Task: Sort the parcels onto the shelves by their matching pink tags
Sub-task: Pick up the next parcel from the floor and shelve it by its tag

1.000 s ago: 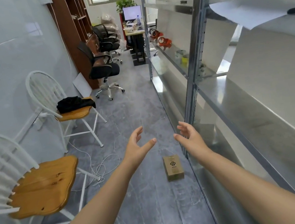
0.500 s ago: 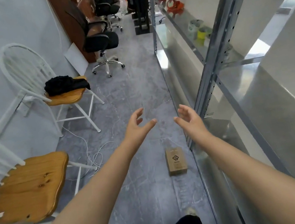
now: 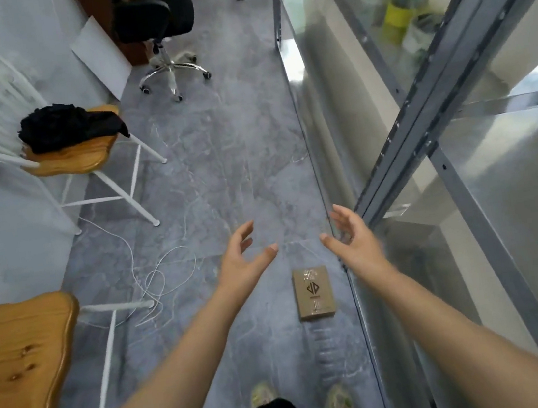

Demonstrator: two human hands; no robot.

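Left hand (image 3: 239, 263) spread, holding nothing; small brown cardboard parcel (image 3: 313, 292) lies on grey floor between the arms, untouched; right hand (image 3: 355, 238) likewise released; metal shelving (image 3: 467, 48) right, no pink tags visible. Sorting apparently barely begun.

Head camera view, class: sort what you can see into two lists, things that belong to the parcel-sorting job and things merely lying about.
Belongs to the job:
cardboard parcel on the floor
metal shelving
left hand and right hand, both open and empty

Just lying about:
two wooden-seat chairs
black cloth
office chair
white cable
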